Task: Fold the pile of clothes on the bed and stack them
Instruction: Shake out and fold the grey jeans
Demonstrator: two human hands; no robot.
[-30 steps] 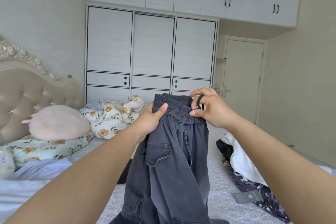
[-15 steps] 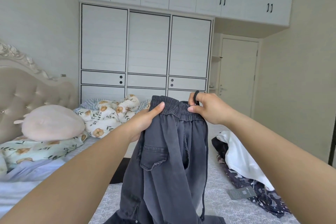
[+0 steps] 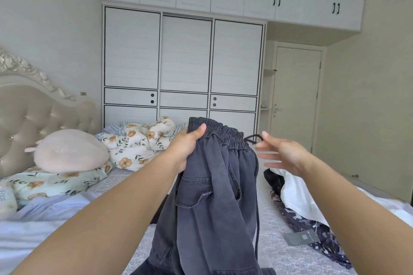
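Holding the grey trousers (image 3: 212,190) up by the waistband above the bed (image 3: 279,259) — left hand (image 3: 186,147) grips it so the legs hang straight. Right hand (image 3: 282,154) is spread, empty, beside the drawstring (image 3: 253,138) — likely regrasping.

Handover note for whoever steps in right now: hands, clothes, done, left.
Left hand: grips the grey trousers at the waistband, holding them up over the bed.
Right hand: open, fingers spread beside the waistband; the drawstring loop sits at its fingertips, not pinched.
Clothes: trousers hang unfolded. Unfolded pile of white and dark patterned garments lies on the bed to the right.
Done: no folded stack in view.
Left: fold the trousers, then the pile, and stack.
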